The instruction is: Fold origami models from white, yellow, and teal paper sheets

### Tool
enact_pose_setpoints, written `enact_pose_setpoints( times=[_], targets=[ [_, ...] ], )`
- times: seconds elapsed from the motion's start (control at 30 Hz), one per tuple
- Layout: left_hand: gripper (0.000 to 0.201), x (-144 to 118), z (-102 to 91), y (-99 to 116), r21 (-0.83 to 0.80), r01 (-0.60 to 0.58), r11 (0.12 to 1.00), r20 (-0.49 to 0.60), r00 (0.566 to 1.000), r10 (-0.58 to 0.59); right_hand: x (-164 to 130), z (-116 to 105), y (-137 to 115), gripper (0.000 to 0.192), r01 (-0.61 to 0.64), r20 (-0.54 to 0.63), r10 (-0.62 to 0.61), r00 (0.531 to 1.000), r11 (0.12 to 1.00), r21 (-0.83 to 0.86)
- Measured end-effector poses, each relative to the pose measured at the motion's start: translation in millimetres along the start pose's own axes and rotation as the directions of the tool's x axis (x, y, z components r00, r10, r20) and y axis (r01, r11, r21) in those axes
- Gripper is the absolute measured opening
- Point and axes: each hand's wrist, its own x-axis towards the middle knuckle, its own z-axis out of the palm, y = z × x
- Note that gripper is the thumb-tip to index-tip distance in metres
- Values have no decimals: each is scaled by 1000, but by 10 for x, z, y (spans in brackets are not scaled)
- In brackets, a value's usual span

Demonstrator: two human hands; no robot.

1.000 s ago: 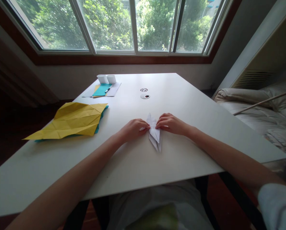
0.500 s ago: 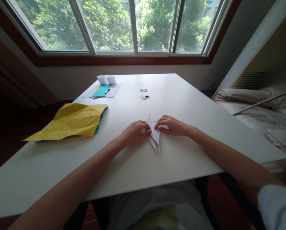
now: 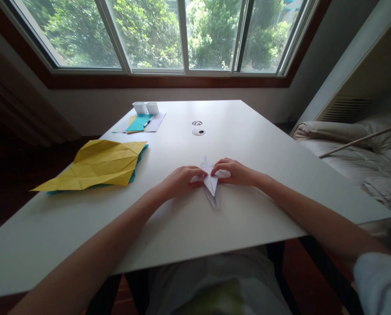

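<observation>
Head view: I see both hands pinching a white folded paper (image 3: 211, 181) at mid-counter (image 3: 248, 218). Left hand (image 3: 179, 180) grips its left edge, right hand (image 3: 232, 171) its right. Since a second ago the fingers have closed inward, narrowing the paper, so a fold looks underway. Yellow sheet (image 3: 99, 165) lies well left of it.

The small white folded piece (image 3: 211, 183) is thin matt paper with sharp creases. It lies on the wide white counter (image 3: 248, 144), which looks smooth with a faint satin sheen. The large yellow creased sheet (image 3: 97, 165) is matt paper too, its folds showing as ridges, over a teal paper layer (image 3: 133, 176). The pale quilted bedding (image 3: 356, 157) at the right is soft, puffy cloth with a slight gloss.
</observation>
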Motion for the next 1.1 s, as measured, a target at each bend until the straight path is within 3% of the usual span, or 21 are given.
enact_pose_setpoints(
  times=[0.2,0.43,0.83,1.1],
  targets=[
    [26,-1,19,-31,41,-41,998,-3,999,41,-2,-25,-30,17,39,5,-38,999,998,-49],
    [24,2,-16,27,170,-201,965,39,980,198,-12,-42,-23,17,65,36,-61,997,990,-126],
    [23,-21,-28,131,270,-169,948,109,984,144,5,-81,-92,19,129,78,-116,990,972,-195],
    [25,-45,-11,188,314,-104,944,114,991,72,8,-77,-72,20,119,81,-109,991,984,-130]
  ],
)
